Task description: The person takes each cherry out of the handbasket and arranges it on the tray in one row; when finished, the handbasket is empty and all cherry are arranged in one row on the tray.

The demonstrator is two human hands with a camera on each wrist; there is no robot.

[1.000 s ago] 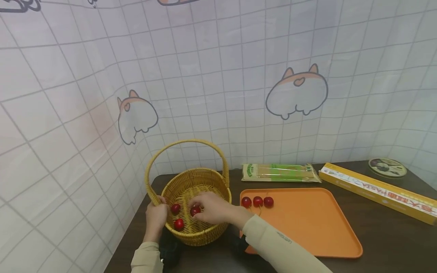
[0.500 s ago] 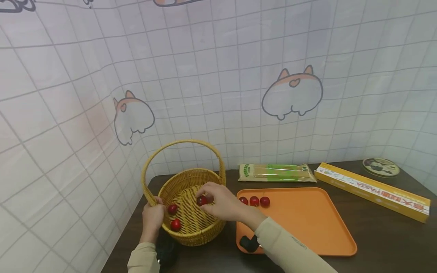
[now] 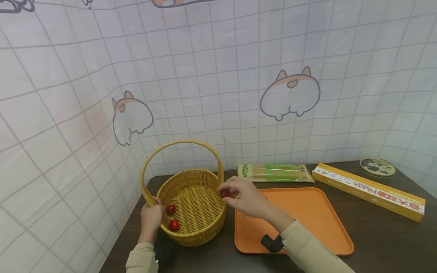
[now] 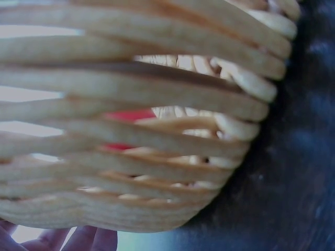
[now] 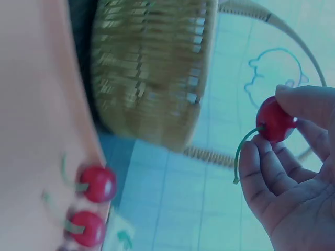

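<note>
A yellow wicker basket (image 3: 191, 238) with a tall hoop handle stands on the dark table. At its left side, my left hand (image 3: 151, 219) grips the rim by the handle's base. Two red cherries (image 3: 174, 225) lie inside at the left; red also shows through the weave (image 4: 120, 125) in the left wrist view. My right hand (image 3: 247, 198) pinches a cherry (image 5: 275, 120) with a green stem between thumb and fingers, near the basket's right rim. In the right wrist view, cherries (image 5: 98, 184) lie on the orange tray (image 5: 36, 104); the hand hides them in the head view.
Behind the tray lies a green and clear noodle packet (image 3: 276, 173). A long yellow pasta box (image 3: 368, 191) slants across the right, with a round tin-like disc (image 3: 377, 167) beyond it. A patterned cloth (image 3: 205, 76) hangs behind the table.
My right hand has lifted the cherry from inside the basket and carried it right, to the basket's right rim near the tray. My left hand keeps its grip on the basket.
</note>
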